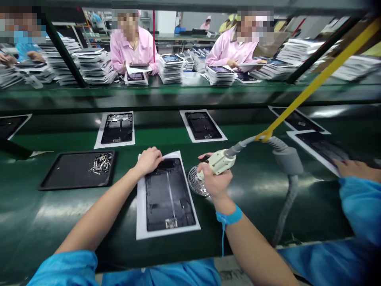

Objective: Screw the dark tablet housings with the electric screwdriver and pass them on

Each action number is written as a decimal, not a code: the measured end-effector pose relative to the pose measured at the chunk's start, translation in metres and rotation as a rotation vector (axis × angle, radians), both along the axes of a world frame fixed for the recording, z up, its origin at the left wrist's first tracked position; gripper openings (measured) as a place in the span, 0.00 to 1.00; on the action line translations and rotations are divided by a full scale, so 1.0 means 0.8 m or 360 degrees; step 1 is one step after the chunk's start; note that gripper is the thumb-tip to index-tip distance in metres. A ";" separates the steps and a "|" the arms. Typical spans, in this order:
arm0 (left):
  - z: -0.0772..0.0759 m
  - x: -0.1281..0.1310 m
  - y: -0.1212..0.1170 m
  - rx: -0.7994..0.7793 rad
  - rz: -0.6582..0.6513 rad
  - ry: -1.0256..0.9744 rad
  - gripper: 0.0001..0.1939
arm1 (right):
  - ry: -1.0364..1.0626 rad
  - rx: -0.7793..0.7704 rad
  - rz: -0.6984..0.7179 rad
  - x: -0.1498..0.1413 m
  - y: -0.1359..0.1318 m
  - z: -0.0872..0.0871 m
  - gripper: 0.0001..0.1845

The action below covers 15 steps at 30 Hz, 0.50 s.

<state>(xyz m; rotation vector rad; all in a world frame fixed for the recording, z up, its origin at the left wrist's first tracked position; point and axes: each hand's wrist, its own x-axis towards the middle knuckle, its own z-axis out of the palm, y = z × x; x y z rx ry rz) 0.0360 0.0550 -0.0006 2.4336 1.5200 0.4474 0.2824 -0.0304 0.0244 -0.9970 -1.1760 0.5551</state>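
A: What's on the left of the green counter (26, 222)?
B: A black tray (70, 171), with small metal parts (101, 163) heaped towards its upper right corner
A: And the left hand (149, 161)?
B: Fingers bent, at the upper left corner of a white sheet (141, 214); I can't tell whether they grip anything
A: Where's the dark panel (160, 186)?
B: Flat on that sheet, between the two hands, a pale strip (171, 192) running down its middle
A: Next?
B: A round perforated metal plate (195, 182) just beside the sheet, then the right hand (216, 182), closed around a cream tool (220, 161), a blue band (230, 216) on its wrist
A: Further right?
B: A yellow strap (312, 85) looped round the tool's grey hose (287, 202), then a co-worker's hand (357, 170) at another dark panel (323, 145)
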 end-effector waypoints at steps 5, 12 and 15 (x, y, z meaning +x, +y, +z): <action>-0.004 0.003 0.044 0.0073 0.0140 -0.0035 0.09 | 0.0038 0.0006 -0.0008 -0.001 0.002 0.001 0.08; -0.019 0.002 0.040 0.0144 0.0160 -0.0144 0.10 | 0.0067 -0.0002 -0.0001 0.000 0.003 -0.004 0.09; -0.018 0.002 0.039 0.0118 0.0174 -0.0154 0.10 | 0.0090 -0.0001 -0.0003 0.001 0.003 -0.006 0.11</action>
